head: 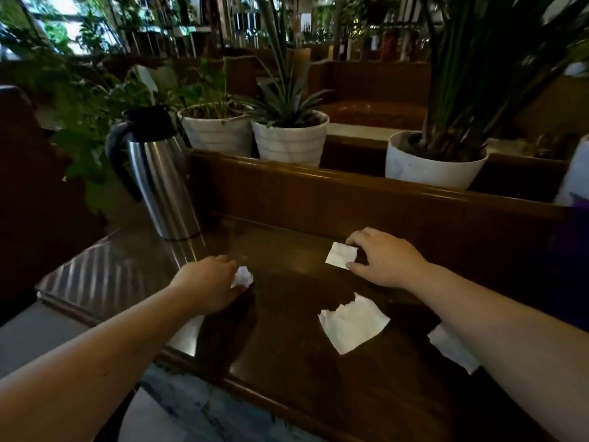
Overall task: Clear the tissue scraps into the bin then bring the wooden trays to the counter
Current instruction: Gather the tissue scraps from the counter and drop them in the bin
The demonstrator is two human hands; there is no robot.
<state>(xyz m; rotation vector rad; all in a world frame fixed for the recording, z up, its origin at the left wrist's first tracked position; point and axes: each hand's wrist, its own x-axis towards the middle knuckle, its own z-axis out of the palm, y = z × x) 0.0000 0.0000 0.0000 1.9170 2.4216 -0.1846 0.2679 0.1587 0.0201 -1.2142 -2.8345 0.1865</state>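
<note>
Several white tissue scraps lie on a dark wooden table (pixel 287 362). My left hand (pixel 207 285) is closed around a crumpled tissue scrap (pixel 242 277) near the table's left part. My right hand (pixel 387 260) rests on the table further back, its thumb and fingers pinching the right edge of a small flat tissue scrap (pixel 341 255). A larger torn tissue scrap (pixel 352 323) lies flat between my forearms. Another tissue scrap (pixel 452 349) lies partly hidden under my right forearm. No bin or wooden tray is in view.
A steel thermos jug (pixel 159 180) with a black handle stands at the table's back left corner. A wooden partition (pixel 350 193) runs behind the table, with white plant pots (pixel 288 141) (pixel 433 161) on its ledge. Grey floor (pixel 38 342) lies to the left.
</note>
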